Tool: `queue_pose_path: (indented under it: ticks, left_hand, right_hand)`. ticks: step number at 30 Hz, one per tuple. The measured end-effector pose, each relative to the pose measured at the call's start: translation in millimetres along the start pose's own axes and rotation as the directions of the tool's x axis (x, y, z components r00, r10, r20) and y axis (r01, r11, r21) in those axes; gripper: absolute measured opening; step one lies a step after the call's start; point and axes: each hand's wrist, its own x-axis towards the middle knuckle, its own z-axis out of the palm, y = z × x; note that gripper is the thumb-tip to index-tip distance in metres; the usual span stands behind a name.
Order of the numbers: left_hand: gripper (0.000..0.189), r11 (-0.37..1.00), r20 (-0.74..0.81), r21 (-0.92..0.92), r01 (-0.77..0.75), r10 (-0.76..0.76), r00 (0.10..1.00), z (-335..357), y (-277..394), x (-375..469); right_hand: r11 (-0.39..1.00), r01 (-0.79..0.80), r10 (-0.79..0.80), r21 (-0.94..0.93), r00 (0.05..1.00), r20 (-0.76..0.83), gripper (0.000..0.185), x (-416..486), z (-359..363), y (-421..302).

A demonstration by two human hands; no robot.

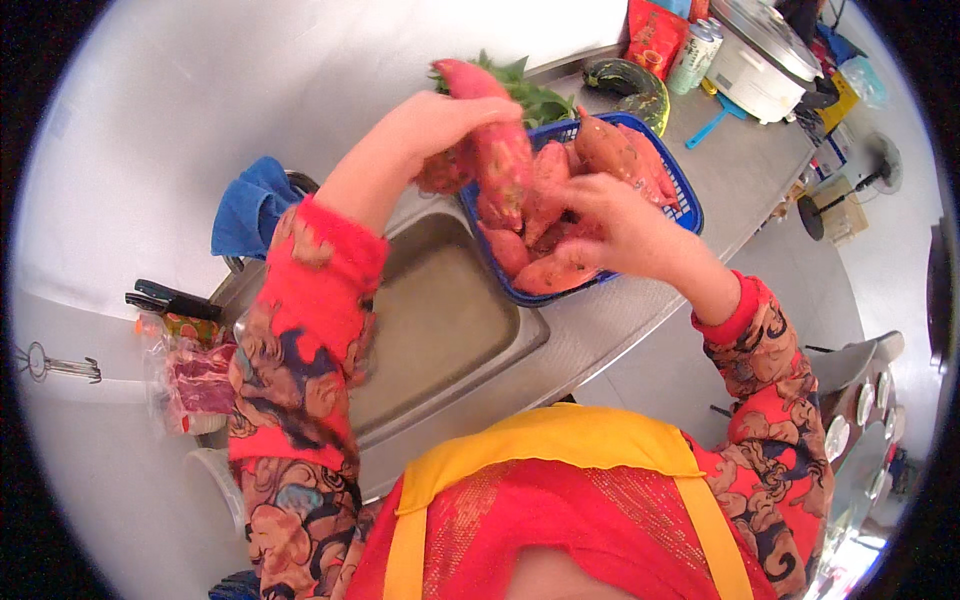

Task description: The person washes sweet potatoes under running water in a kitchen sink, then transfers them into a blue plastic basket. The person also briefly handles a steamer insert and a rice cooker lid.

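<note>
My left hand (450, 131) grips a long red-skinned sweet potato (501, 161) above the left rim of a blue plastic basket (694, 196). Another reddish sweet potato (444, 171) shows just beneath that hand. Several more sweet potatoes (611, 150) fill the basket, which stands on the steel counter beside the sink. Over the basket's near part is my right hand (607, 225), slightly blurred, its fingers spread among the sweet potatoes; whether it holds one cannot be told. Leafy greens (544, 101) lie behind the basket.
A steel sink basin (442, 322) lies left of the basket, with a blue cloth (255, 210) beyond it. Knives (176, 300) and packaged meat (201, 379) are at the left. Behind are a dark green squash (626, 82), cans (694, 56) and a white electric cooker (757, 71).
</note>
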Motion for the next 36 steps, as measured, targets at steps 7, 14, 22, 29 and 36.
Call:
queue_pose_path:
  ticks: [7,14,22,29,36]
  left_hand:
    - [0.067,0.957,0.245,0.269,0.106,-0.174,0.954,33,3,60]
    - [0.076,0.755,0.24,0.632,-0.174,0.023,0.97,16,-28,57]
    - [0.073,0.685,-0.053,0.726,-0.06,0.142,0.988,40,-58,55]
    - [0.093,0.866,-0.143,0.5,0.007,0.075,0.987,48,-80,58]
    - [0.075,0.948,-0.587,0.211,-0.239,0.318,0.745,31,-189,18]
  right_hand:
    - [0.89,-0.306,0.378,0.338,0.91,-0.17,0.08,59,-3,38]
    - [0.957,-0.286,0.291,0.056,0.928,-0.234,0.063,63,-8,42]
    - [0.948,-0.315,0.29,-0.04,0.91,-0.298,0.038,56,-2,41]
    - [0.924,-0.378,0.379,0.064,0.877,-0.294,0.033,47,-12,14]
    - [0.965,-0.106,0.185,0.239,0.922,-0.339,0.028,19,29,-89]
